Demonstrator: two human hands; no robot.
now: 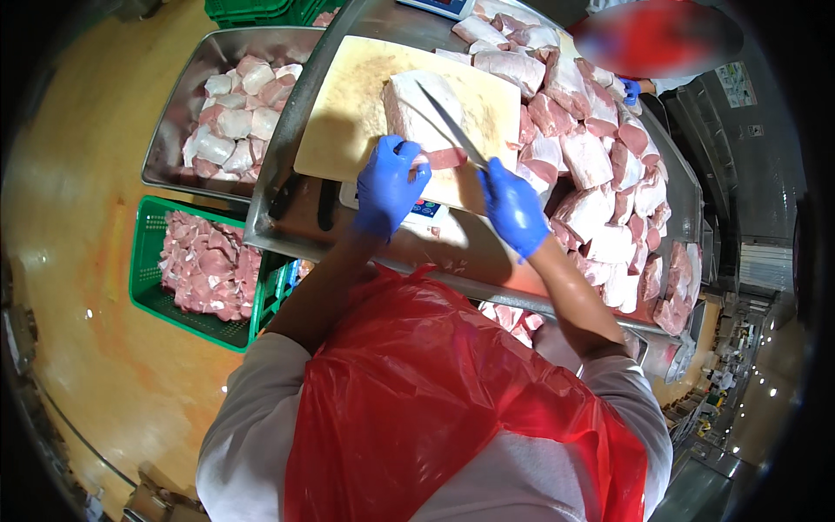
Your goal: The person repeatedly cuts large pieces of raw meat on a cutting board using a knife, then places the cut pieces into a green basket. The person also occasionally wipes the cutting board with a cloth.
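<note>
A block of raw meat (426,109) with a pale fat top lies on a cream cutting board (335,113). Its pink cut face points toward me. My left hand (389,187), in a blue glove, has its fingers curled against the near left corner of the meat, gripping the edge there. In my right hand (513,207), also gloved in blue, is a long knife (452,126), its handle wrapped by my fingers. The blade slants up and left over the right side of the block. Whether its edge touches the meat I cannot tell.
Many meat blocks (587,161) are heaped along the right of the steel table (300,130). On the left stand a steel tub (165,143) of meat pieces and a green crate (143,261) of pink slices. A scale (426,211) shows below the board. Another person's gloved hand (631,90) is across the table.
</note>
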